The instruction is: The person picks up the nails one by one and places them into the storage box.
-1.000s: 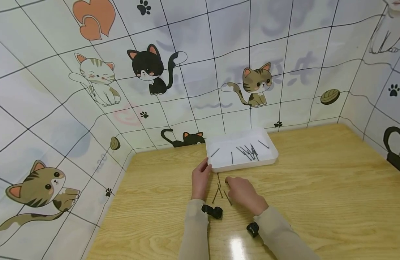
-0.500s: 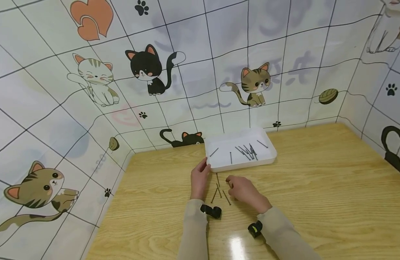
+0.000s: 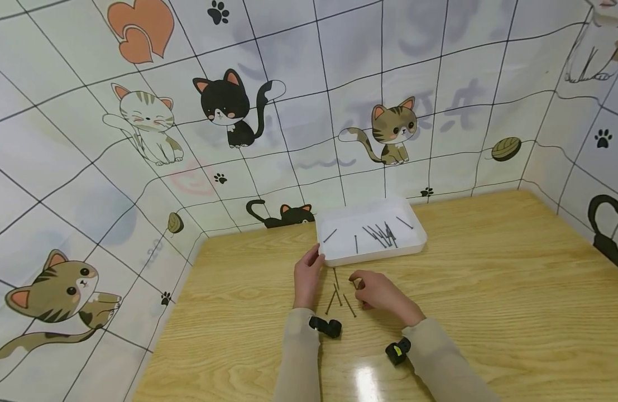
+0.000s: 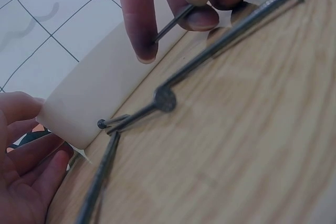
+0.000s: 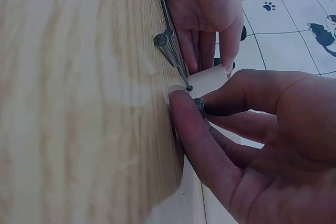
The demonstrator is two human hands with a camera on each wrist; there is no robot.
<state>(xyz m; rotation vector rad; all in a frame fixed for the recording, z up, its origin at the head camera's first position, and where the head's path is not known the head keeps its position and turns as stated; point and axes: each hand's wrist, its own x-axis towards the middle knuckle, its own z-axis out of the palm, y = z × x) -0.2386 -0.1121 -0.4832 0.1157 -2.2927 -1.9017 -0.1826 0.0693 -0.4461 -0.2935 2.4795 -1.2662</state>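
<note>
A white plastic tray [image 3: 374,258] stands on the wooden table, with several dark nails [image 3: 384,235] lying inside it. My left hand [image 3: 307,282] holds the tray's near left corner, thumb and fingers on either side of it. In front of the tray my right hand [image 3: 384,293] pinches a nail [image 4: 181,18] between thumb and fingertips; its head shows between the fingers in the right wrist view. Several loose nails [image 3: 350,306] lie on the table between the two hands, some crossing each other.
The wooden tabletop [image 3: 489,296] spreads out on both sides of the arms. Behind the tray rises a wall covering [image 3: 309,123] with a grid and cartoon cats; it also closes off the left and right sides. A black wrist camera [image 3: 326,326] sits on the left wrist.
My right hand has turned slightly and drawn a little to the right, with the nail between its fingers. The left hand stays at the tray's corner.
</note>
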